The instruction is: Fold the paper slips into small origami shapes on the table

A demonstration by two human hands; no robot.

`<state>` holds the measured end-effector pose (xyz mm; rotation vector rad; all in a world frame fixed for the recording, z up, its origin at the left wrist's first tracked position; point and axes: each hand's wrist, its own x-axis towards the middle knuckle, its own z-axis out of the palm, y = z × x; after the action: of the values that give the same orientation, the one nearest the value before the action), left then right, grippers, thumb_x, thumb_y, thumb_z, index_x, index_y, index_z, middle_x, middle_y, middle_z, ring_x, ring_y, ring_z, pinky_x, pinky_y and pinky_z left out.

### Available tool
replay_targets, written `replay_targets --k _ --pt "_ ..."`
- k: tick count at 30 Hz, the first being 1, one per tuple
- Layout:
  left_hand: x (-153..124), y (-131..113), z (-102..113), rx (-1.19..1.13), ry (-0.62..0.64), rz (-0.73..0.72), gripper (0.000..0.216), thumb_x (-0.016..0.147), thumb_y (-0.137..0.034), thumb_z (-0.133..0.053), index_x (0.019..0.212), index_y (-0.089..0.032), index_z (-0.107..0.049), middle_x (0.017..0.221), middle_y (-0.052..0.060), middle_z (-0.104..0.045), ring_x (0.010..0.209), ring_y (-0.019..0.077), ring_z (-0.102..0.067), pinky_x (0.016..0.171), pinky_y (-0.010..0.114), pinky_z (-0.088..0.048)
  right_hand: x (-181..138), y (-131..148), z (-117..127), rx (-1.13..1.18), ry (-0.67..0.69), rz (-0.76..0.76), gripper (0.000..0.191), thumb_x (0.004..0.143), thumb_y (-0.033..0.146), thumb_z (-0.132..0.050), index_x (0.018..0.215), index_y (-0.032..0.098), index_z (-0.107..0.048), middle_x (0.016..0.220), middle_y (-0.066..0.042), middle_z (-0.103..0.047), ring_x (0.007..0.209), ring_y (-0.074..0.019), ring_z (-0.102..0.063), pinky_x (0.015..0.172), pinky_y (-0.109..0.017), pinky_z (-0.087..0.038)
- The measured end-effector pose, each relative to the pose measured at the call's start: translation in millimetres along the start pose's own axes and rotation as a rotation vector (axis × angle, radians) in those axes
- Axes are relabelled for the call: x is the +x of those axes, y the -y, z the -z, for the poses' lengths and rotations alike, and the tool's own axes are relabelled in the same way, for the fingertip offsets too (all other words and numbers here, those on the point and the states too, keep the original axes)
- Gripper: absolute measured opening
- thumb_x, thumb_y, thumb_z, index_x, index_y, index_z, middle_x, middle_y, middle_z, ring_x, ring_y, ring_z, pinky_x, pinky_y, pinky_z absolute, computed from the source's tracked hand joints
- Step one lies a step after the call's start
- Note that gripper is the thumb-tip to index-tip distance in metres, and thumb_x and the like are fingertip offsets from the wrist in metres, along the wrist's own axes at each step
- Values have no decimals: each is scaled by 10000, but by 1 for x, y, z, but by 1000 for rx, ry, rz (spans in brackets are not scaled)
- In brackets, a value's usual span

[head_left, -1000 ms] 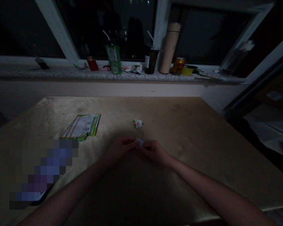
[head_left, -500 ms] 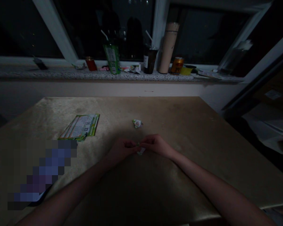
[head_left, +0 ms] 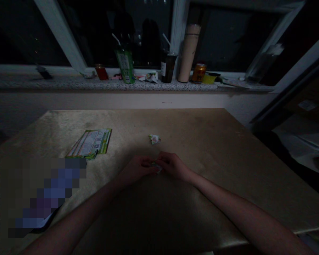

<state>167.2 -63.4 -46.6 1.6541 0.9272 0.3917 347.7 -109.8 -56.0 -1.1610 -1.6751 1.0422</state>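
My left hand (head_left: 136,168) and my right hand (head_left: 172,164) meet at the middle of a tan table (head_left: 202,148). Both pinch a small folded piece of printed paper (head_left: 156,165) that lies low against the tabletop, mostly hidden by the fingers. A second small folded paper piece (head_left: 154,139) lies on the table just beyond the hands. A green printed leaflet (head_left: 91,142) lies flat to the left of the hands.
A stone windowsill (head_left: 69,83) behind the table carries a green carton with a straw (head_left: 124,65), a dark cup (head_left: 168,68), a tall beige flask (head_left: 188,53), two cans (head_left: 199,73) and scraps. A blurred patch (head_left: 48,191) covers the near left. The room is dim.
My hands drew closer together and my right hand shifted slightly up and over the small paper, which now shows less between the fingers.
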Motion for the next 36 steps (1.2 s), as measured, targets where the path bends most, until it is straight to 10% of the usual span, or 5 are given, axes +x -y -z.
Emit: replay_targets --k 7,13,19,26,36 --pt "4 4 -4 56 -92 -46 259 752 -406 -687 887 -186 -695 823 37 -726 783 225 -687 698 303 -515 8 -11 0 38 -67 -110 330 831 471 -566 733 157 -549 556 36 -508 493 -89 -449 467 -194 -314" --pt "-8 1 -8 430 -160 -296 437 860 -409 -564 1251 -214 -557 1258 55 -602 1146 293 -549 999 411 -394 9 -19 11 -414 -110 -29 209 884 309 -547 811 156 -669 690 -17 -646 595 -112 -534 558 -214 -353" --pt "-19 10 -12 995 84 -486 644 936 -485 -395 1465 -151 -244 1517 141 -263 1384 268 -253 1116 418 -210 11 -24 13 -713 -209 41 113 859 235 -586 897 153 -654 874 -79 -651 799 -180 -585 702 -273 -435" --pt "-25 5 -14 1158 47 -513 739 901 -595 -383 1470 -144 -245 1502 151 -294 1383 316 -237 1126 501 -51 -4 -8 33 -754 72 392 208 927 212 -489 1046 179 -657 1070 -81 -684 1053 -194 -591 931 -341 -427" --pt "-25 8 -12 1152 46 -532 707 909 -571 -374 1449 -122 -294 1494 165 -305 1380 296 -256 1135 474 -76 -18 -9 30 -916 168 448 308 957 201 -413 1197 177 -605 1222 -93 -633 1188 -183 -545 1120 -425 -291"
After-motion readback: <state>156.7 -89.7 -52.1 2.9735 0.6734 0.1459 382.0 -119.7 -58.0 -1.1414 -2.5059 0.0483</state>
